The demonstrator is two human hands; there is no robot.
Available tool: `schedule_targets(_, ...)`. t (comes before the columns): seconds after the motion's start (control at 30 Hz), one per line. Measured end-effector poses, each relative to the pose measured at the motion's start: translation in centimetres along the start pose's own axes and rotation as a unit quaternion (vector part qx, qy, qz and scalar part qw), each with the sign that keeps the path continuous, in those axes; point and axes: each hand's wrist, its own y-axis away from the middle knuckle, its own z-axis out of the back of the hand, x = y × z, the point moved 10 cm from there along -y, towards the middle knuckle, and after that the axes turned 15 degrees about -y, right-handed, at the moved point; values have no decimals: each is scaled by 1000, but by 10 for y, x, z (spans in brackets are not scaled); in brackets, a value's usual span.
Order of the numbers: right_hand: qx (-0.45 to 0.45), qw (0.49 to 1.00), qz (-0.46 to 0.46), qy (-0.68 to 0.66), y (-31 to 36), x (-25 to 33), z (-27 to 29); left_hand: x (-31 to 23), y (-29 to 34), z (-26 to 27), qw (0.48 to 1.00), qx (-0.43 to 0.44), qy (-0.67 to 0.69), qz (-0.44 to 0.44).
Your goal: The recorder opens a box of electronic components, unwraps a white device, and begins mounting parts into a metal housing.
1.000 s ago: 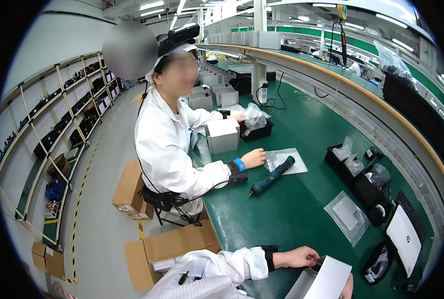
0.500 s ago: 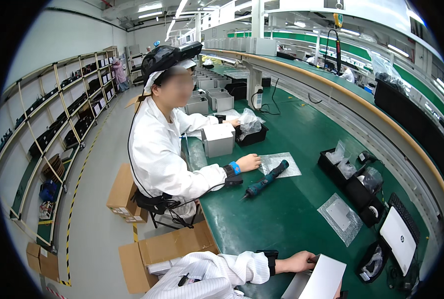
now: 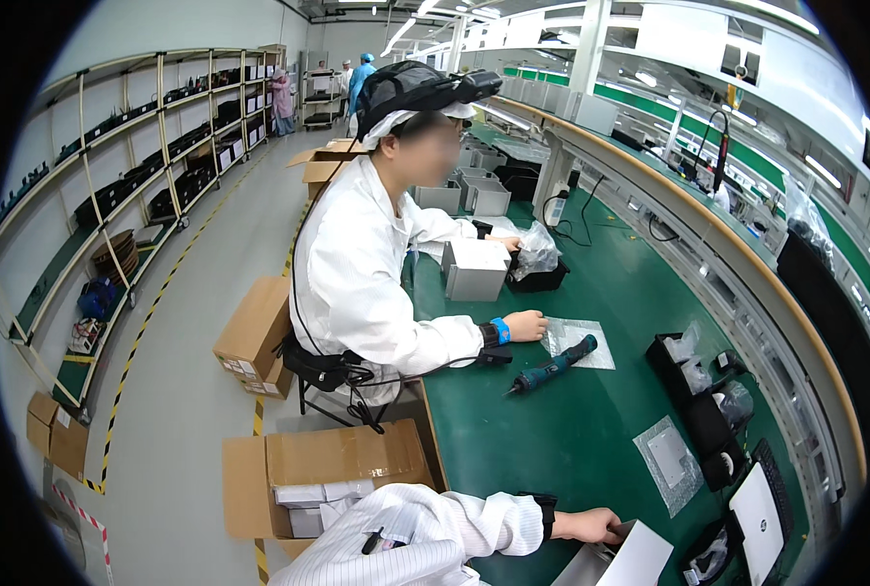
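At the bottom edge of the head view, my left hand [image 3: 591, 525] reaches out of a striped white sleeve with a black wristband. Its fingers are closed on the rim of a pale grey box-shaped housing [image 3: 642, 557], which stands tilted and is cut off by the lower edge. My right hand is out of sight. Farther along the bench lies a teal and black electric screwdriver [image 3: 552, 365], apart from my hand. To the right of my hand, a flat light plate [image 3: 665, 455] lies on a bubble-wrap sheet [image 3: 684, 477].
Beyond, a co-worker [image 3: 366, 264] sits at the green bench [image 3: 484, 439], one hand by bubble wrap, another at a bagged bin. Black bins [image 3: 700, 415] and a white laptop [image 3: 755, 523] line the right. An open carton [image 3: 347, 451] stands left; shelving [image 3: 122, 166] runs along the wall.
The view has swung left and up, so the scene sits lower and farther right, and more of the open carton shows. My left hand stays on the housing.
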Motion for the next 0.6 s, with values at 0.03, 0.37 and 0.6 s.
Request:
schedule_targets(0.03,-1,1000,-1,6,-1,2,-2,2,-1,-1,1000,-7,-2,4)
schedule_targets(0.37,-18,999,-10,43,-4,11,-16,-6,0,0,999,-35,-28,-14)
schedule_targets(0.6,-20,998,-19,57,-5,13,-25,18,-6,3,999,27,-25,22)
